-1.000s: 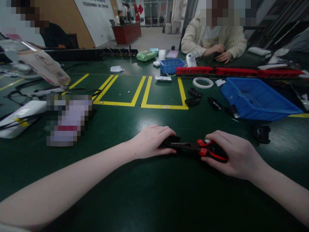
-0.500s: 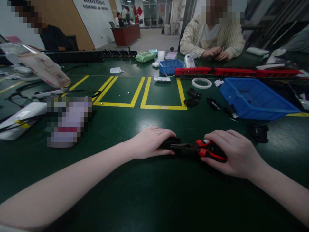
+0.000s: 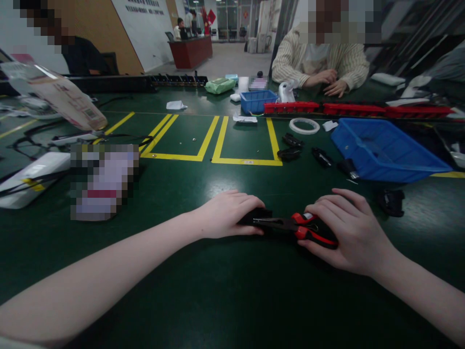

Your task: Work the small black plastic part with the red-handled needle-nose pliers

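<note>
Pliers (image 3: pixel 288 224) are held by their red and black handles in the right hand (image 3: pixel 358 235), with the narrow tips against or just over a black part (image 3: pixel 262 213). That part is pinched between thumb and fingers of the left hand (image 3: pixel 232 213), low over the bench (image 3: pixel 218 291); whether it is bitten by the tips cannot be told. For good control, the part should be kept firmly steadied, the fingertips held clear of the tips, and the handles squeezed evenly, with the tips kept in line
</note>
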### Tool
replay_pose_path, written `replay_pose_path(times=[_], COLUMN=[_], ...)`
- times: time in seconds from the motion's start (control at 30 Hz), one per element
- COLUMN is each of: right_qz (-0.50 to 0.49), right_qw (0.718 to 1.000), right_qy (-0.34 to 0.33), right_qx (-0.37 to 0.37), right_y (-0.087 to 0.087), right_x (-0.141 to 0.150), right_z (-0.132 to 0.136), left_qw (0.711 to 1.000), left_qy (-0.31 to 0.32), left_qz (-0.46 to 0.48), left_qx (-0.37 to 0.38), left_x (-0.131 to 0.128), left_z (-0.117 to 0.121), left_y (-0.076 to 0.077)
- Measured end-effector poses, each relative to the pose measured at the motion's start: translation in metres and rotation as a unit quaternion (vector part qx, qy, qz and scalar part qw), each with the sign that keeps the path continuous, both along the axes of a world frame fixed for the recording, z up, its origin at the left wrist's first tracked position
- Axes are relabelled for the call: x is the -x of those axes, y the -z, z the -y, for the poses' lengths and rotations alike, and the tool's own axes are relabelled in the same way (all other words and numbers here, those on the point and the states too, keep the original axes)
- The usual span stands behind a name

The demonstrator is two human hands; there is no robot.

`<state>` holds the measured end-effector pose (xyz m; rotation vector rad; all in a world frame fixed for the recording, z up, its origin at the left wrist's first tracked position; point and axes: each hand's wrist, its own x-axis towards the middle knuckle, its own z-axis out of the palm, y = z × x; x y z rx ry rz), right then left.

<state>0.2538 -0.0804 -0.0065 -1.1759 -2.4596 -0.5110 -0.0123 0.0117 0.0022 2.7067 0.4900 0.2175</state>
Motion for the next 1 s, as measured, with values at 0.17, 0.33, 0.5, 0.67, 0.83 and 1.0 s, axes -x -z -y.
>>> replay_pose_path(times=[0.17, 0.33, 0.5, 0.67, 0.83, 1.0], right_qz=[0.017, 0.013, 0.015, 0.008, 0.014, 0.021], right_qw=[1.0, 1.0, 1.0, 1.0, 1.0, 1.0], right_qy=[-0.014, -0.011, -0.016, -0.02, -0.018, -0.023], right_qx=[-0.013, 0.0, 0.002, 0.007, 0.007, 0.002], right_y=[-0.002, 0.0, 0.002, 0.003, 0.003, 0.001], right_x=[-0.004, -0.01, -0.011, -0.012, -0.013, -0.012], right_z=[-0.003, -0.005, -0.006, -0.007, -0.008, -0.007], left_qw=[1.0, 1.0, 1.0, 1.0, 1.0, 1.0], left_qy=[0.005, 0.008, 0.013, 0.014, 0.016, 0.013], left_qz=[-0.002, -0.003, 0.002, -0.002, 0.002, -0.001], left_qx=[-0.013, -0.017, -0.021, -0.021, -0.02, -0.019], left_x=[0.0, 0.001, 0.0, 0.0, 0.001, 0.0], left_z=[0.001, 0.001, 0.001, 0.0, 0.0, -0.001], left_y=[0.0, 0.0, 0.001, 0.002, 0.002, 0.001])
